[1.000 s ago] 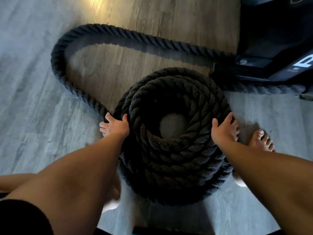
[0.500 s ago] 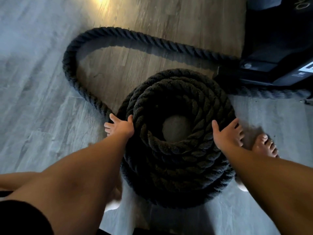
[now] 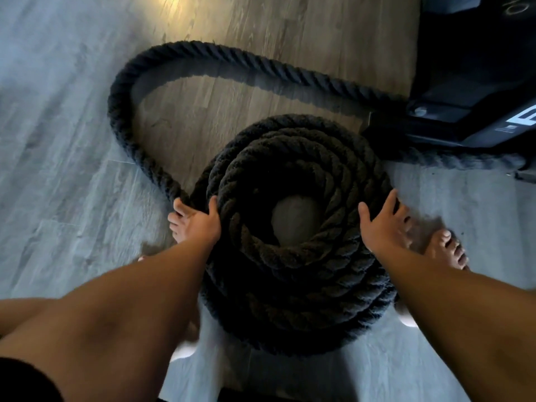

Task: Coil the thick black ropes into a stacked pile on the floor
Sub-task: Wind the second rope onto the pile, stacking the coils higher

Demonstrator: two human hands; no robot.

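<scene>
Hands unmoved: left hand [image 3: 197,224] and right hand [image 3: 381,227] splayed flat against rope coil [image 3: 290,288].

On the sloped panel of the black machine [image 3: 452,91] at the right edge stands a large white letter [image 3: 525,122], cut off by the frame, perhaps an "F" or "E". The small white print [image 3: 507,129] beside it and the faint lettering [image 3: 520,5] on the machine's top corner are too blurred to read.

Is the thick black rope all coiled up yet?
Not fully. Most sits in a stacked black rope coil, but a long loose loop lies uncoiled on the wood-plank floor.
</scene>
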